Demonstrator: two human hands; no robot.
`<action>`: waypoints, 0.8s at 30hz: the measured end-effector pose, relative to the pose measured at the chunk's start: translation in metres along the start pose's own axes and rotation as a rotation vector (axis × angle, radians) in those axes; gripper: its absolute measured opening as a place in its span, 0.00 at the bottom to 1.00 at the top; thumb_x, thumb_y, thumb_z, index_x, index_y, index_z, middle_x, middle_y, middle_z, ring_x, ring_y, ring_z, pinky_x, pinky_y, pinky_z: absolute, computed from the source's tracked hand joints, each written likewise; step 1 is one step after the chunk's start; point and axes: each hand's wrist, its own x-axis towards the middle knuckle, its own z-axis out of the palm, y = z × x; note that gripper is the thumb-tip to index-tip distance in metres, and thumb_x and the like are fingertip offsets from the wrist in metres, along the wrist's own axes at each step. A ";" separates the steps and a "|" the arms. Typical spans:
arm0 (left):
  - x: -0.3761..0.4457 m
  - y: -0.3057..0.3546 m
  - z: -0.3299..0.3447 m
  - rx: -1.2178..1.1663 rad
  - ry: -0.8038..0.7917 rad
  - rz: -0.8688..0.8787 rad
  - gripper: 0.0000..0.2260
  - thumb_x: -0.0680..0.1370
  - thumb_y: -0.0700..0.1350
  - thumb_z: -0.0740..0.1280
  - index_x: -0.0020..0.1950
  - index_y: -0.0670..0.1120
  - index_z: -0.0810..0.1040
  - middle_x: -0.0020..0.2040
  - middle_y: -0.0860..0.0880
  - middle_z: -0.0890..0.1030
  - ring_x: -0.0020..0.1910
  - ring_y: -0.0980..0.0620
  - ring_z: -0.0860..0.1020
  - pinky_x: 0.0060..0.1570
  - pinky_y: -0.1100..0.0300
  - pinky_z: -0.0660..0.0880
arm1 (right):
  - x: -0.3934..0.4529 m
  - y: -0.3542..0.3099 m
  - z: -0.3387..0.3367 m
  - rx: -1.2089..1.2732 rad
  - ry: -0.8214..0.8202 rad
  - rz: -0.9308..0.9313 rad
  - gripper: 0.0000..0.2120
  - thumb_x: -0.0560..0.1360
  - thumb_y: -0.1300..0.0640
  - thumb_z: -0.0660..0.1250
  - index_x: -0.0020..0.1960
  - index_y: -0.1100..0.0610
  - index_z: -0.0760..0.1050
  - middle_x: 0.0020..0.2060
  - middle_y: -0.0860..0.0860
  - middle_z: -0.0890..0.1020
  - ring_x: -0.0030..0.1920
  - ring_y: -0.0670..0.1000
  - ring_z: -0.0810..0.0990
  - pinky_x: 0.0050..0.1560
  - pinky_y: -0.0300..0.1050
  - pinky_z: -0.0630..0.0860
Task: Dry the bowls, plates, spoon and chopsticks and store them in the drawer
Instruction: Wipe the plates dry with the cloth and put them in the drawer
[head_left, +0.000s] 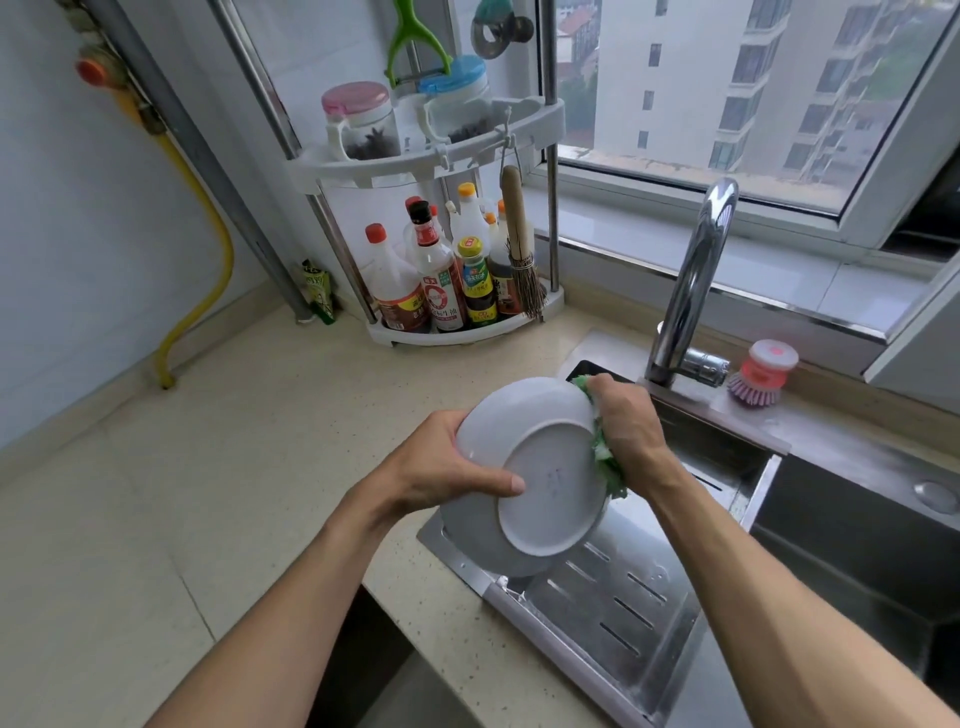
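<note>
Gripping a white plate (524, 457) by its left rim, our left hand (441, 467) is curling its fingers behind the dish while the thumb is lying across the underside, which is facing us. Our right hand (626, 431) is bunching a green cloth (605, 462) against the plate's right edge, fingers closed around the cloth, so both hands are occupied and neither is slack. We are holding the plate tilted, raised just over the steel drain tray (618, 608) that is sitting across the near end of the sink (841, 525).

Beneath the held plate, a 2nd pale dish (467, 545) is resting on the tray's left end; we cannot tell whether it is a plate or a bowl. Beyond the hands, the tap (691, 291) is standing at the sink's back edge, with a pink dish brush (763, 374) beside it. Farther out, a corner rack (431, 156) is holding sauce bottles and 2 jars on the counter (208, 467).

Judging by this, we are early in the job: 1 plate is being wiped, at least 1 more dish is waiting, and no spoon, chopsticks or drawer is showing, so all the storing is probably still ahead.
</note>
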 end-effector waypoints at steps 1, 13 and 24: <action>0.003 0.002 0.000 0.027 -0.021 -0.018 0.21 0.65 0.38 0.82 0.55 0.48 0.82 0.50 0.47 0.86 0.49 0.48 0.84 0.48 0.52 0.83 | 0.000 -0.007 -0.001 -0.087 -0.043 -0.069 0.16 0.73 0.46 0.61 0.33 0.56 0.71 0.29 0.53 0.71 0.33 0.52 0.68 0.36 0.48 0.64; 0.013 -0.005 0.023 -0.005 0.297 0.030 0.16 0.66 0.34 0.78 0.51 0.45 0.82 0.45 0.47 0.85 0.44 0.47 0.84 0.39 0.60 0.81 | -0.049 -0.014 0.041 -0.521 -0.009 -0.715 0.21 0.80 0.43 0.54 0.64 0.51 0.76 0.59 0.53 0.77 0.60 0.54 0.72 0.61 0.51 0.68; 0.006 -0.006 0.028 0.182 0.438 0.013 0.19 0.62 0.43 0.80 0.50 0.51 0.81 0.45 0.52 0.83 0.44 0.50 0.82 0.43 0.51 0.83 | -0.033 0.008 0.045 -0.053 -0.108 -0.339 0.17 0.80 0.37 0.52 0.62 0.37 0.74 0.58 0.49 0.79 0.62 0.56 0.77 0.62 0.57 0.75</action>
